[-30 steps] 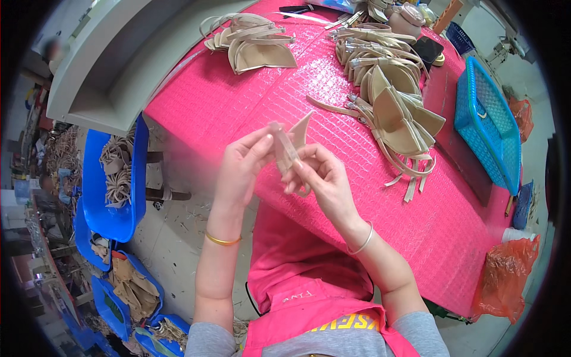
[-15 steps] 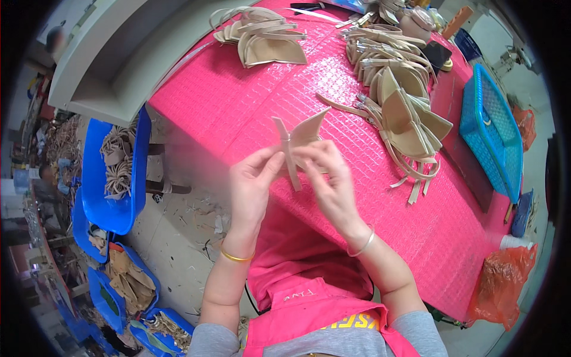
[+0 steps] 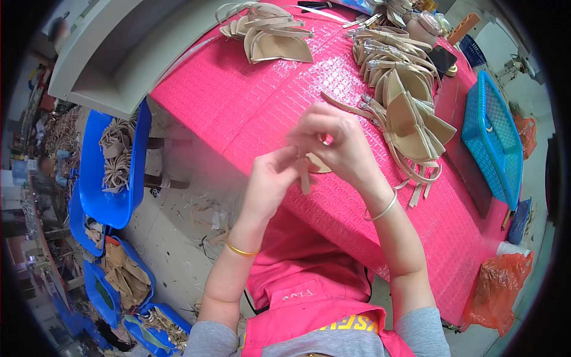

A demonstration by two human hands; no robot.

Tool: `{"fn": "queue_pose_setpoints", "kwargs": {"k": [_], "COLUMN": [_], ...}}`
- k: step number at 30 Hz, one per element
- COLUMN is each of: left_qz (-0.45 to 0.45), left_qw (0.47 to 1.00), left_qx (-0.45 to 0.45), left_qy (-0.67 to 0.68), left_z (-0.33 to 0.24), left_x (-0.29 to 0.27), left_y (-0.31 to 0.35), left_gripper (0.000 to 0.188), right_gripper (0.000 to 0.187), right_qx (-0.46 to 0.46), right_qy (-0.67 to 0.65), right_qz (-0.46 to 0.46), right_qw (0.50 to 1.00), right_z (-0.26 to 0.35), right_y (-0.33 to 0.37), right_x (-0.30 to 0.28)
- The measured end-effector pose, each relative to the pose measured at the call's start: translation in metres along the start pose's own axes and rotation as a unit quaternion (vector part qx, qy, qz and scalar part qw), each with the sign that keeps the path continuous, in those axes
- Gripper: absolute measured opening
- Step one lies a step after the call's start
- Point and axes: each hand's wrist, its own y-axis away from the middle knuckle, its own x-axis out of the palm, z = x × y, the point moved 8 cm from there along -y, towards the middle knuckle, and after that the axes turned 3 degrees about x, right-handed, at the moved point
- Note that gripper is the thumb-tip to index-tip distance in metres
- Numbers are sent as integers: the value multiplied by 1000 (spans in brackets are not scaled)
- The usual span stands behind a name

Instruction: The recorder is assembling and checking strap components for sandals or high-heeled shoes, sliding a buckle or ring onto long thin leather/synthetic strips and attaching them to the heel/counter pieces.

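My left hand [image 3: 275,181] pinches a beige shoe upper piece with a narrow strap [image 3: 305,181], held just above the near edge of the pink table. Over its top end, the fingers of my right hand [image 3: 342,140] are closed on the strap, somewhat smeared by motion. Both hands hide most of the piece; a curved beige flap [image 3: 318,163] shows below my right hand. Right of my hands lies a stack of similar beige shoe uppers [image 3: 410,128] with straps and small metal buckles.
Another beige pile [image 3: 276,44] sits at the table's far left, beside a grey shelf box [image 3: 113,77]. A turquoise basket [image 3: 491,143] and a red plastic bag [image 3: 499,285] are at the right. Blue bins [image 3: 101,202] stand on the floor at left. The pink table cover [image 3: 238,113] lies under the work.
My right hand has risen and turned over the top of the strap. The beige piece has swung lower, its upright flap now mostly covered. My left hand has shifted slightly right and down.
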Motion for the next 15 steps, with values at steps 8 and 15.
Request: {"fn": "queue_pose_setpoints", "kwargs": {"k": [8, 15], "left_qz": [-58, -111], "left_qw": [996, 992], "left_qx": [12, 38], "left_qy": [59, 43], "left_z": [-5, -3], "left_x": [1, 2], "left_y": [8, 11], "left_gripper": [25, 24], "right_gripper": [21, 19], "right_qx": [-176, -260], "right_qy": [61, 142], "right_qz": [-79, -83], "right_qw": [979, 951], "right_z": [21, 37], "right_y": [59, 91], "right_x": [-2, 8]}}
